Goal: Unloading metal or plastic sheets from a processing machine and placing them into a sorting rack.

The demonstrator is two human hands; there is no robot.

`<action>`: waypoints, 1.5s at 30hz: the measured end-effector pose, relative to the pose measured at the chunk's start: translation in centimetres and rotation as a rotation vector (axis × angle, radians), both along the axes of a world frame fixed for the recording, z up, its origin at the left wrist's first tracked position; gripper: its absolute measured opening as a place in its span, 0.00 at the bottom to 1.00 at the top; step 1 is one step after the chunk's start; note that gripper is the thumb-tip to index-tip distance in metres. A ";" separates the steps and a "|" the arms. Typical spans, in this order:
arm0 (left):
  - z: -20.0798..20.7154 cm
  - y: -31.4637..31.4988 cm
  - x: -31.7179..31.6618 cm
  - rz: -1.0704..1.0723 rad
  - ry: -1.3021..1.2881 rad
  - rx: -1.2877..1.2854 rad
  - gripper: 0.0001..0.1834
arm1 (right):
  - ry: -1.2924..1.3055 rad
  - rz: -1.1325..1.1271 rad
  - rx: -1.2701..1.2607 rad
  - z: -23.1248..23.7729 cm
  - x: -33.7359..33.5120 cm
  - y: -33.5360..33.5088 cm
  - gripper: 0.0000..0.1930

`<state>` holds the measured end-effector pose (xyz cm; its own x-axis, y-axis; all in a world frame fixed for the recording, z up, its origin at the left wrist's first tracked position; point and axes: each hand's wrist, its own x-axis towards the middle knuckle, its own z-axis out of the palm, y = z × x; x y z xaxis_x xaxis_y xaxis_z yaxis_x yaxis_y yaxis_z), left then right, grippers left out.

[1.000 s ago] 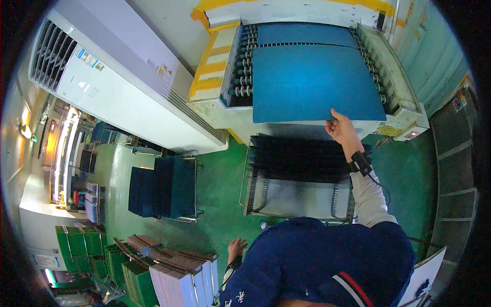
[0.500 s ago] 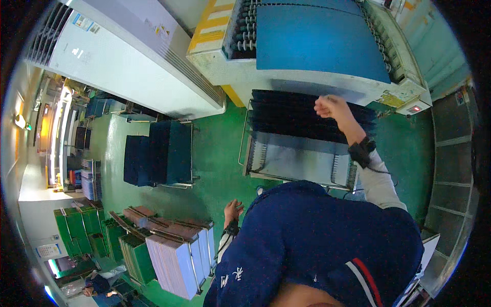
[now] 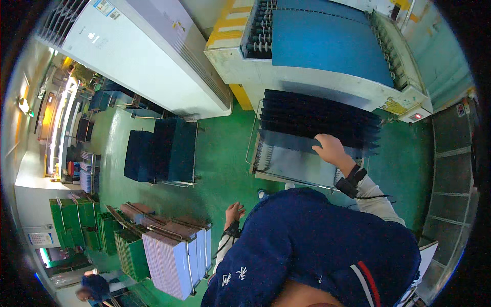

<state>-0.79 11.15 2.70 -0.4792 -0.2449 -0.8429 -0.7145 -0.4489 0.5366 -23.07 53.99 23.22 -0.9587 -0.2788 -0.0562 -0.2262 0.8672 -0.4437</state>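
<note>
Right hand [image 3: 331, 148], three o'clock, thumb spread from fingers, is overhanging dark panels [image 3: 312, 110] standing in a rack [image 3: 296, 165] at two o'clock, grip and contact impossible to tell; left hand [image 3: 234, 212], six o'clock, is hanging loose and empty; blue panel [image 3: 327, 43], one o'clock, is hiding rollers [image 3: 263, 37] beneath.

The green floor [image 3: 220, 148] gleams beside pale walls [image 3: 30, 207].
</note>
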 end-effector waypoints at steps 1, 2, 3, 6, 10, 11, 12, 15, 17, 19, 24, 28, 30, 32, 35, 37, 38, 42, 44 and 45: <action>0.1 -0.1 0.1 -0.008 0.004 -0.003 0.22 | -0.045 -0.010 0.078 -0.4 -0.3 0.0 0.15; 0.1 -0.1 0.1 0.005 0.004 0.021 0.22 | -0.089 -0.020 0.155 -0.7 -0.6 0.0 0.14; 0.0 -0.4 0.4 0.020 0.001 0.042 0.22 | -0.102 -0.024 0.168 -1.1 -0.9 -0.2 0.13; 0.1 -0.8 1.0 -0.013 -0.016 0.011 0.23 | -0.144 -0.043 0.221 -1.9 -2.0 -0.4 0.11; 3.0 -0.5 1.1 -0.073 -0.032 -0.047 0.22 | -0.174 -0.074 0.273 -2.1 -2.5 -0.4 0.10; 0.4 -1.6 2.0 -0.044 -0.006 -0.025 0.22 | -0.169 -0.071 0.272 -1.9 -2.6 -0.6 0.10; 0.5 -1.4 1.9 -0.058 -0.022 -0.050 0.22 | -0.176 -0.083 0.285 -1.8 -2.5 -0.8 0.10; 1.7 -0.8 2.0 -0.095 -0.058 -0.102 0.21 | -0.195 -0.105 0.306 -1.0 -2.1 -1.2 0.11; 2.0 -0.8 2.0 -0.114 -0.058 -0.108 0.21 | -0.198 -0.104 0.296 -0.6 -2.0 -1.4 0.11; 1.3 -0.9 2.1 -0.033 -0.035 -0.042 0.21 | -0.178 -0.115 0.290 -0.9 -1.9 -1.3 0.10; 0.7 -1.1 1.8 0.024 -0.010 -0.003 0.22 | -0.138 -0.118 0.294 -1.4 -2.0 -1.2 0.10; 0.2 -1.1 1.4 0.017 -0.021 -0.001 0.22 | -0.140 -0.125 0.292 -1.1 -2.0 -1.3 0.10; -0.1 -1.1 1.5 0.018 -0.021 0.005 0.22 | -0.151 -0.130 0.289 -0.9 -2.0 -1.3 0.10; -0.6 -1.3 1.6 0.027 -0.029 0.019 0.22 | -0.160 -0.137 0.292 -0.7 -2.0 -1.4 0.10; -0.9 -1.3 1.7 -0.014 -0.035 -0.009 0.22 | -0.142 -0.134 0.294 -1.0 -2.1 -1.3 0.10; -0.7 -1.1 1.5 -0.010 -0.042 -0.007 0.22 | -0.160 -0.128 0.306 -0.8 -2.3 -1.3 0.10; -0.6 -1.0 1.5 -0.007 -0.045 -0.007 0.22 | -0.168 -0.125 0.312 -0.7 -2.3 -1.3 0.10; -0.1 -0.8 1.1 -0.025 -0.051 -0.025 0.21 | -0.214 -0.136 0.331 -0.5 -2.5 -1.4 0.13; -0.2 -0.8 1.1 -0.027 -0.042 -0.012 0.21 | -0.213 -0.129 0.333 -0.4 -2.5 -1.4 0.13; -0.1 -0.8 1.0 -0.021 -0.040 -0.001 0.21 | -0.216 -0.126 0.337 -0.3 -2.5 -1.4 0.13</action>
